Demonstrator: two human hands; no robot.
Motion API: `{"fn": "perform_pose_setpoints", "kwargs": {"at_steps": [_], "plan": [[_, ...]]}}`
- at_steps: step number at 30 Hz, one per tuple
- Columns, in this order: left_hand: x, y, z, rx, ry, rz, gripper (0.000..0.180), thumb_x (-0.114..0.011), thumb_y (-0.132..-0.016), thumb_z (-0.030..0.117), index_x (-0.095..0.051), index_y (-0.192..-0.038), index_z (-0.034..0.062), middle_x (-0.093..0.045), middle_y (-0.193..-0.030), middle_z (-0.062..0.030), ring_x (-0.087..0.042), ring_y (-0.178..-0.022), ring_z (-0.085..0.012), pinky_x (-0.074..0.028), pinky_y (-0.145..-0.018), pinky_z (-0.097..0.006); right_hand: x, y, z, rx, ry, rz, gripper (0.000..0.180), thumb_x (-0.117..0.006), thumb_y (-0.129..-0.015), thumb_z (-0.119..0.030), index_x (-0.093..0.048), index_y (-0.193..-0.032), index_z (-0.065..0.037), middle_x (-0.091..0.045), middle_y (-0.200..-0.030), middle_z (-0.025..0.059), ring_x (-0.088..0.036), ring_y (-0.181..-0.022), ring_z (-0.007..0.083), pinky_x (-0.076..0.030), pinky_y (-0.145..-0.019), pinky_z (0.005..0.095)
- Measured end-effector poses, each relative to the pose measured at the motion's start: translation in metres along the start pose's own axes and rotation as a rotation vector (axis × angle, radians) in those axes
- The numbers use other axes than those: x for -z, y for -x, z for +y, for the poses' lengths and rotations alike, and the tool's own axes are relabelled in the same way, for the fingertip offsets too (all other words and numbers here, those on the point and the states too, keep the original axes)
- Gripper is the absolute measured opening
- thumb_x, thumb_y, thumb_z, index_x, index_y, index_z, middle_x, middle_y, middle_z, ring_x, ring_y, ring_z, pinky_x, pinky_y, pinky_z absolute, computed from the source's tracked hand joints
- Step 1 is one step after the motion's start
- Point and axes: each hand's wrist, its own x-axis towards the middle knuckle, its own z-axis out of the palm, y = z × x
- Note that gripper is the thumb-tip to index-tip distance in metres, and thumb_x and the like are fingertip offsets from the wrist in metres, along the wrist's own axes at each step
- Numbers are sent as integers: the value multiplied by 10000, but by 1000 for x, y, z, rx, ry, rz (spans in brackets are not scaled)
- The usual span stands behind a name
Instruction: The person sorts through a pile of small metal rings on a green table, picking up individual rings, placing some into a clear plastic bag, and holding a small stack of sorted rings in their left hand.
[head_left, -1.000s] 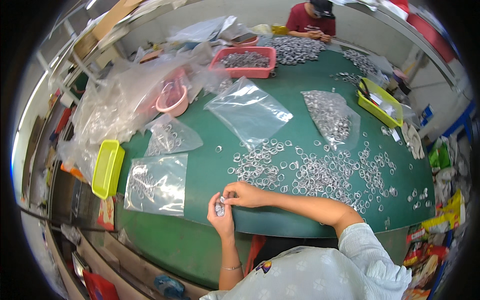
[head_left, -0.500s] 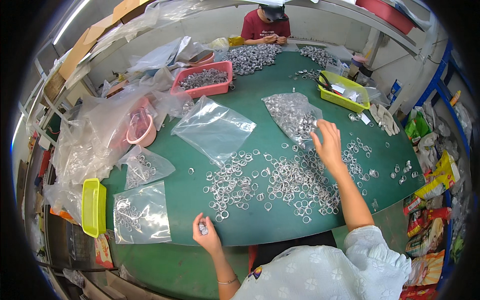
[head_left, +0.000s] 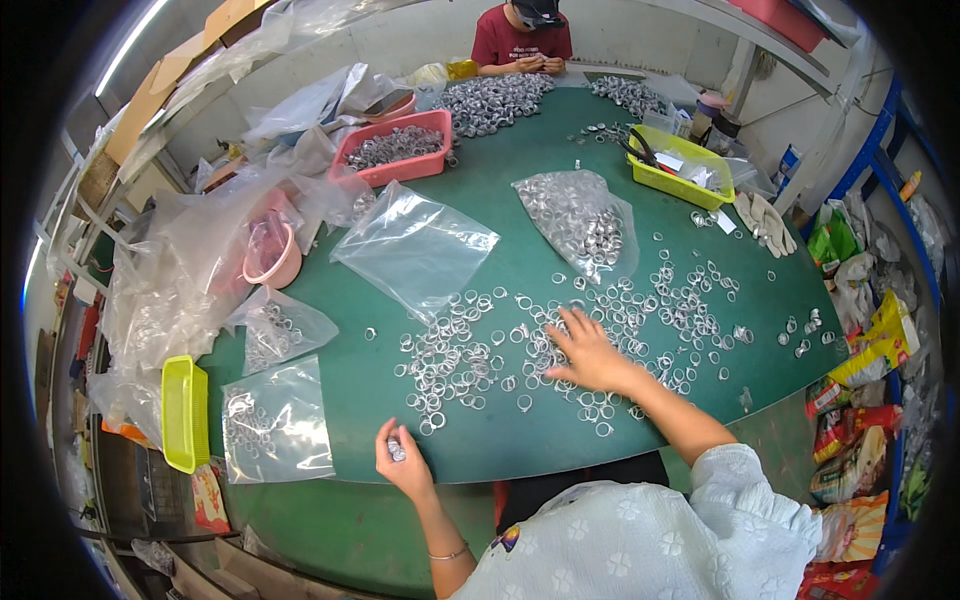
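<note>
At the near left corner of the table (head_left: 490, 180), a flat clear bag (head_left: 300, 445) holds some rings. Next, by the near edge, the left grip (head_left: 405, 467) is curled around a few silvery pieces (head_left: 397, 450), which sit within its bent fingers. Further right, the loose rings (head_left: 450, 355) spread over the table's middle, inward from the near edge. The right grip (head_left: 588, 352) lies palm down among them, fingers spread, rings under and around its fingertips. A filled bag (head_left: 570, 215) rests beyond it, toward the far edge.
</note>
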Motion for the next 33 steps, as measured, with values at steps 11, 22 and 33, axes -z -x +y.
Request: {"fn": "perform_pose_setpoints", "kwargs": {"at_steps": [11,22,33], "plan": [[-3,2,4,8,-6,17,155,-594,-843,-28,-614,-996,-37,-543,-749,-21,-464,-636,-70,-408,-552,-209,10,15,-14,264,-556,120,294,-681,-759,-124,-617,-1039,-60,-560,-1171,90,-475,-1130,288,-354,-972,398],[-4,0,2,1,-21,33,147,-593,-852,-10,-617,-993,-41,-547,-747,-13,-463,-637,-69,-405,-564,-211,2,-12,24,-51,-95,74,632,-590,-861,-377,-398,-1331,0,-342,-1414,208,-244,-1352,370,-223,-1090,464],[-2,2,5,40,-26,-10,150,-582,-880,39,-617,-1012,-25,-533,-800,0,-453,-667,-57,-385,-583,-197,13,47,-44,281,-179,-55,564,-728,-704,-127,-493,-1215,-74,-450,-1315,93,-384,-1263,269,-287,-1034,464]]}}
